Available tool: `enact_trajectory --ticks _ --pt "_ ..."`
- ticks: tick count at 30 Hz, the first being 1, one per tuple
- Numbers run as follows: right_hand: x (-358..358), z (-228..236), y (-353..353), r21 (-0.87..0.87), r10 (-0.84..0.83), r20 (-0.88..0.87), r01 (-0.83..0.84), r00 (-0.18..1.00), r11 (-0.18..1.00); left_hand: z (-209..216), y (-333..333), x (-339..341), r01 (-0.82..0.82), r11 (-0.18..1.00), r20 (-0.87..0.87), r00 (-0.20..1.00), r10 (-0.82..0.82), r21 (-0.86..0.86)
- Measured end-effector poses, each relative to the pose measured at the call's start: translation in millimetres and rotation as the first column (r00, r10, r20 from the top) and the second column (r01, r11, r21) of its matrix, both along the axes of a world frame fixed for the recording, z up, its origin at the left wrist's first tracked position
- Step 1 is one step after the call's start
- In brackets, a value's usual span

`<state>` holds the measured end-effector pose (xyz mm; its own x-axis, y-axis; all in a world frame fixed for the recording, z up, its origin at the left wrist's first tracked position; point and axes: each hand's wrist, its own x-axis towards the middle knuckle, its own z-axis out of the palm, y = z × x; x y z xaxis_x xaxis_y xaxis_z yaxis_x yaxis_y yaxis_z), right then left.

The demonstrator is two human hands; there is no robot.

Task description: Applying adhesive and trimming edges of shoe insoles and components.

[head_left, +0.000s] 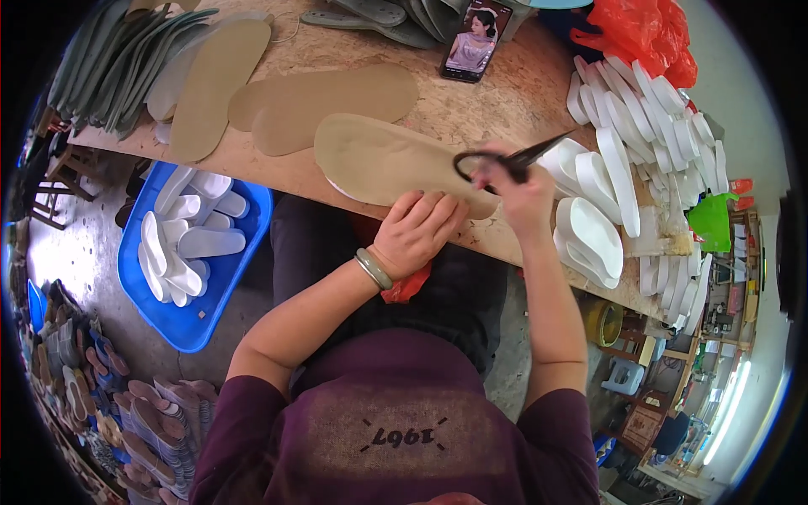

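A beige shoe insole (379,156) lies slanted along the front edge of the wooden table, with a white rim showing under its left end. Over its near edge my left hand (419,229) curls its fingers on top, gripping it; the thumb is hidden. My right hand (523,198), closed and slightly blurred, holds black scissors (539,151) above the insole's right end. One black handle loop hangs over the insole, and the pointed end aims to the far right. Behind lie more beige insoles (345,97), overlapping, with another insole (220,88) farther left.
White shoe soles (598,240) crowd the table's right side. A blue basin (187,330) of white soles stands below, left. Grey sole pieces (109,71) are stacked far left. A phone (475,42) leans at the back, near a red plastic bag (644,34).
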<state>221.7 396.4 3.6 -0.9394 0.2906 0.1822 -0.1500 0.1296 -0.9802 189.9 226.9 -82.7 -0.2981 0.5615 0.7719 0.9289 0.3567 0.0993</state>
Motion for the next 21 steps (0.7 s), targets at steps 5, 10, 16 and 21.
enact_trajectory --ticks 5,10,16,21 --pt "-25 -2 3 0.915 0.576 -0.124 -0.131 0.808 0.381 -15 0 0 0.047 0.997 0.012 0.999 -0.048 0.057" --pt "-25 -26 -4 0.765 0.223 -0.204 0.013 0.953 0.644 -3 -1 1 0.000 0.999 -0.011 1.000 0.000 0.035" --pt "-37 -16 -15 -0.191 -0.258 -0.059 0.243 0.964 0.951 0 0 6 -0.043 0.999 0.034 0.998 0.043 0.008" --pt "-24 1 -12 0.271 -0.040 -0.113 0.070 0.993 0.960 2 0 3 -0.042 0.999 -0.016 0.999 0.042 0.008"
